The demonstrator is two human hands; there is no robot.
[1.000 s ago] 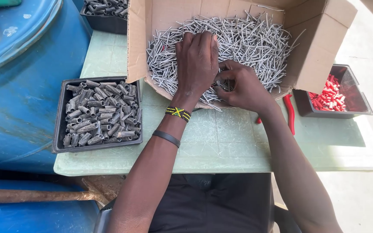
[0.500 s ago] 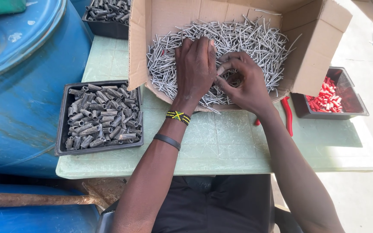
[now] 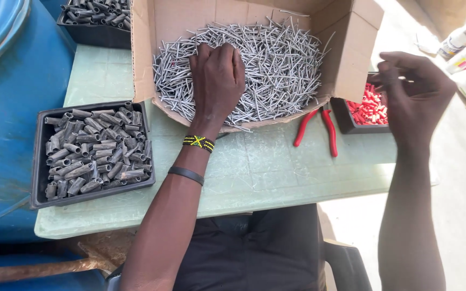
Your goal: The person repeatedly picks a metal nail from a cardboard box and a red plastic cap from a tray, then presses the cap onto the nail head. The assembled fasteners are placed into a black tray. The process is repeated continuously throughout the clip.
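- Beside us stands a blue drum (image 3: pixel 6 108), touching the pale green table (image 3: pixel 265 167).
- On the table, our cardboard box (image 3: pixel 351 59) lies open, heaped with grey nails (image 3: pixel 281 70).
- Left of it, a black tray (image 3: pixel 39 161) holds dark metal sleeves (image 3: pixel 90 153); a second such tray (image 3: pixel 90 33) sits behind.
- Our left hand (image 3: pixel 218 81) rests palm down on the nails, fingers curled into the heap.
- Our right hand (image 3: pixel 416 91) hovers clear of the box, above the tray of red plugs (image 3: pixel 370 108), fingers pinching what seems a thin nail.
- Red-handled pliers (image 3: pixel 319 126) lie just below the box.
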